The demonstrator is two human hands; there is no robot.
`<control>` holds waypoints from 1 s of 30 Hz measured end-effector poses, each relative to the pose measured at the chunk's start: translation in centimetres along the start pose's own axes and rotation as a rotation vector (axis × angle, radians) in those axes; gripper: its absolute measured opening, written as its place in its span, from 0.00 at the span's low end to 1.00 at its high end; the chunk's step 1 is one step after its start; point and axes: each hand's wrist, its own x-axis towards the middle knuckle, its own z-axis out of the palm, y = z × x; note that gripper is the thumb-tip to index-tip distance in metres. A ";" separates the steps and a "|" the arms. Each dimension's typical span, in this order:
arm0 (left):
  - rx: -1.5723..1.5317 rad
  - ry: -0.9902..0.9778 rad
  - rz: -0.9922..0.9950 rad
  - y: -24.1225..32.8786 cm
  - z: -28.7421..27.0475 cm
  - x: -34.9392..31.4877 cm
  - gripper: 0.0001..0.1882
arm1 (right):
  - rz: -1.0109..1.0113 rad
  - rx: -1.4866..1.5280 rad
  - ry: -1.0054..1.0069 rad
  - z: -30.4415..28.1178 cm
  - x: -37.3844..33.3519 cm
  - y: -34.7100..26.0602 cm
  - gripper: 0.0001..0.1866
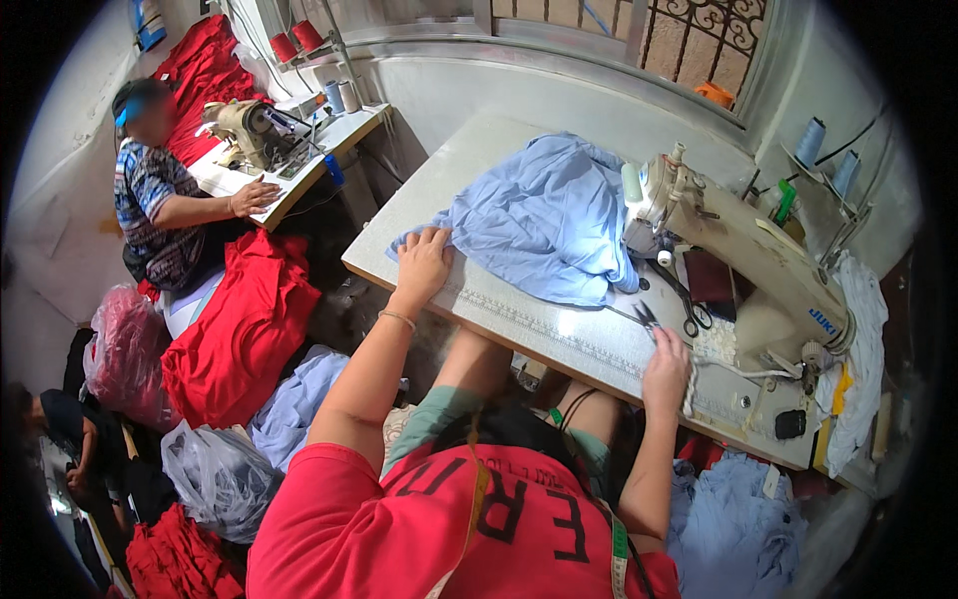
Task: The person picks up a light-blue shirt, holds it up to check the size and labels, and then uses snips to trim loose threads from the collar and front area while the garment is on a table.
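Observation:
A crumpled light blue cloth (pixel 544 215) lies across the sewing table (pixel 499 319), its right end by the needle area of the sewing machine (pixel 738 225). My left hand (pixel 424 264) rests on the cloth's left corner, fingers laid over the fabric and pressing it to the tabletop. In my right hand (pixel 666 372), near the table's front edge, is a pair of thread snips (pixel 647 317), blades pointing away from me toward the cloth. Black-handled scissors (pixel 689 307) lie just beyond, beside the machine. My fingers partly hide the snips' handle.
Thread cones (pixel 811 142) stand behind the machine. A white cord (pixel 733 369) crosses the table at right. Blue garments (pixel 738 524) lie below it. At left, a co-worker (pixel 165 205) sits at another machine (pixel 244 135), near red cloth (pixel 244 329) and plastic bags (pixel 220 479).

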 end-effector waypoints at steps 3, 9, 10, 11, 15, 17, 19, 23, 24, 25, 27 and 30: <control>-0.057 0.017 -0.046 -1.0 0.6 0.8 0.16 | 0.151 -0.100 0.040 -0.4 0.0 0.9 0.19; -0.446 -0.003 -0.278 -3.0 -0.1 0.1 0.12 | 0.066 -0.041 0.216 -0.8 -0.1 0.7 0.20; -0.531 0.004 -0.309 -2.8 -1.2 -0.5 0.13 | 0.044 0.009 0.219 -1.2 -0.1 0.2 0.20; -0.615 0.011 -0.342 -2.8 -2.2 -1.1 0.15 | 0.030 0.236 0.173 -0.5 -0.2 -0.6 0.21; -0.468 0.063 -0.276 -5.8 -5.8 -4.6 0.14 | -0.195 0.726 -0.170 0.5 0.4 -7.9 0.23; -0.375 0.019 -0.228 -6.5 -8.3 -6.1 0.13 | -0.320 0.658 -0.238 0.3 1.3 -12.9 0.22; -0.269 -0.020 -0.188 -7.1 -10.0 -7.5 0.12 | -0.416 0.559 -0.247 1.9 2.2 -15.8 0.21; -0.314 -0.245 -0.269 -7.4 -11.9 -9.5 0.11 | -0.494 0.388 -0.452 3.7 3.0 -17.5 0.18; -0.363 -0.232 -0.278 -7.4 -12.1 -9.8 0.11 | -0.520 0.483 -0.438 3.7 2.8 -17.8 0.15; -0.446 -0.192 -0.231 -7.0 -11.9 -9.7 0.12 | -0.489 0.627 -0.558 3.2 2.6 -17.9 0.14; -0.607 -0.111 -0.141 -5.1 -11.0 -8.7 0.13 | -0.409 0.913 -0.802 0.9 2.1 -18.0 0.14; -0.569 -0.122 -0.091 -1.5 -9.5 -6.0 0.19 | -0.406 0.986 -1.243 -1.7 1.8 -17.3 0.13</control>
